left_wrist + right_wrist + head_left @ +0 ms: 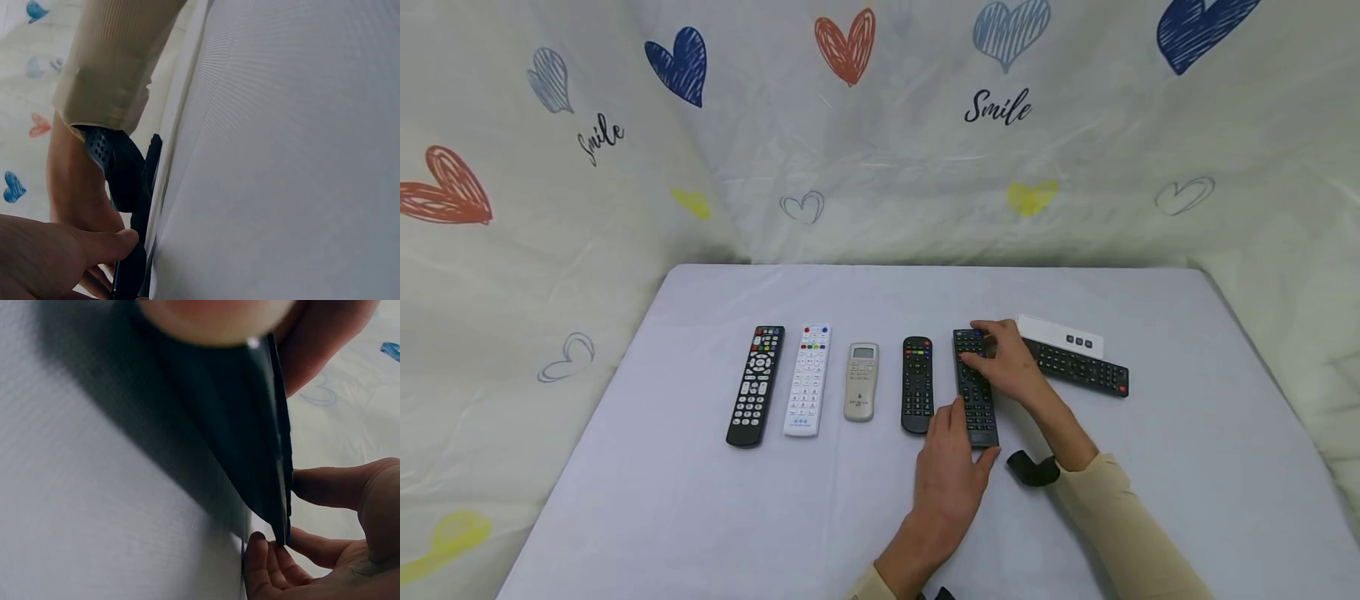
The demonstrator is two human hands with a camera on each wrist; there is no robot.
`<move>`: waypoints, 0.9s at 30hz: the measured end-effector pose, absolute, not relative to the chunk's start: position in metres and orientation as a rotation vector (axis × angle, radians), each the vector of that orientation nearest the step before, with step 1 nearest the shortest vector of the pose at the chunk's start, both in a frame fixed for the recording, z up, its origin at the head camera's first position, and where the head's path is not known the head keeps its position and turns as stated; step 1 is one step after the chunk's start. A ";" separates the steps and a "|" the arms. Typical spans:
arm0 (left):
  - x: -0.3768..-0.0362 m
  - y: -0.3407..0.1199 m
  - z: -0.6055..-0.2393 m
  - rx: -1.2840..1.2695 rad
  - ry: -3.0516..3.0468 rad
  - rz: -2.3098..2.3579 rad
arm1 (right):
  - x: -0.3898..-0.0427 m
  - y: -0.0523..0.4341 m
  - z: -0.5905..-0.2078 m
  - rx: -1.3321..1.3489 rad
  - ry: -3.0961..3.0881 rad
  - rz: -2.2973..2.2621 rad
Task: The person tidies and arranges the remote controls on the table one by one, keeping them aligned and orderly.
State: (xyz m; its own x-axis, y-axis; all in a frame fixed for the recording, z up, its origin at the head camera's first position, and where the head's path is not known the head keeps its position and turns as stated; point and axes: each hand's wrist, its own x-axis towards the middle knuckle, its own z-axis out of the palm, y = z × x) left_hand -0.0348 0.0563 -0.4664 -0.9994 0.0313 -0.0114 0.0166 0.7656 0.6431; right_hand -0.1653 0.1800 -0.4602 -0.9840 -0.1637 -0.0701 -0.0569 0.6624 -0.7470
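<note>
While my right hand [1007, 362] is curling over the far end of the long black remote [976, 392], gripping it, my left hand [951, 467] is touching its near end with relaxed, nearly straight fingers. It is lying flat on the worktop [700, 500] between both hands. Just left of them, a short black remote [917, 384] is resting; another black remote [1078, 367] is lying right of my right hand.

White table [700, 500], crinkled white backdrop sheet [925, 208] printed with coloured hearts and "Smile"
</note>
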 end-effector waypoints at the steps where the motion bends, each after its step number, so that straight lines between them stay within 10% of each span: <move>1: -0.035 0.057 -0.467 0.039 2.929 1.067 | -0.165 0.180 -0.460 -0.182 2.748 -1.222; 27: -0.038 0.061 -0.467 0.051 2.942 1.001 | -0.168 0.182 -0.462 -0.147 2.776 -1.202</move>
State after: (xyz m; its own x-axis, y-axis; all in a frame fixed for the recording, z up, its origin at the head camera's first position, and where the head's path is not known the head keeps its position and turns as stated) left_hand -0.0383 0.0612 -0.4671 -0.9989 0.0415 -0.0211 0.0201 0.7921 0.6100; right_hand -0.1676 0.1823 -0.4620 -0.9890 -0.1331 -0.0647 -0.0439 0.6813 -0.7307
